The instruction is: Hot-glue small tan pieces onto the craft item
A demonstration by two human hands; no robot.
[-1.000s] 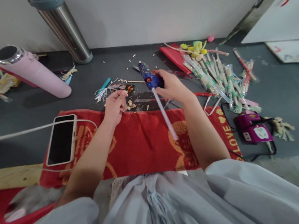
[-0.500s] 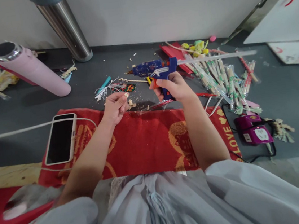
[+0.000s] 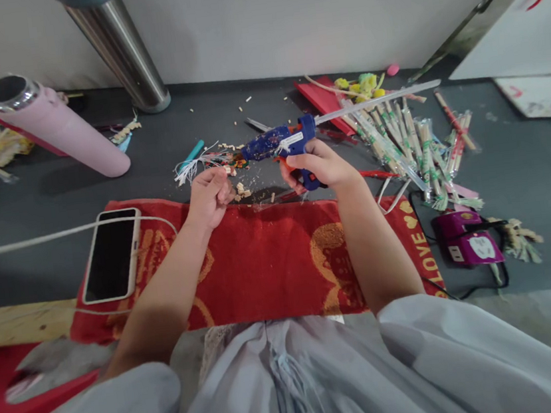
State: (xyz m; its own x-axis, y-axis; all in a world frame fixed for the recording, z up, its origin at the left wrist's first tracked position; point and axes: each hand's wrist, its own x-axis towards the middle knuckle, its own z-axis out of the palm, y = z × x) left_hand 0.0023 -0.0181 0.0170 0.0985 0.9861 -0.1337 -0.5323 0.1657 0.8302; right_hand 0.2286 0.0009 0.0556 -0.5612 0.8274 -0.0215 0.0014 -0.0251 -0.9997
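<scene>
Dark grey tabletop (image 3: 525,156) runs to a pale wall, with a red towel (image 3: 262,262) spread at the near edge. Centre frame, the right hand (image 3: 318,164) grips a blue glue gun (image 3: 280,142), nozzle aimed left, its clear glue stick (image 3: 377,100) trailing to the upper right. The left hand (image 3: 210,198) is curled, pinching what looks like a small wooden piece (image 3: 227,169) just off the nozzle. Gluing seems the step in hand; next the nozzle must meet that piece without touching fingertips. Wood crumbs (image 3: 243,190) and white fringe (image 3: 193,168) crowd the spot below. A phone (image 3: 111,255) lies left, wrapped sticks (image 3: 408,143) right, a pink flask (image 3: 60,136) upper left
</scene>
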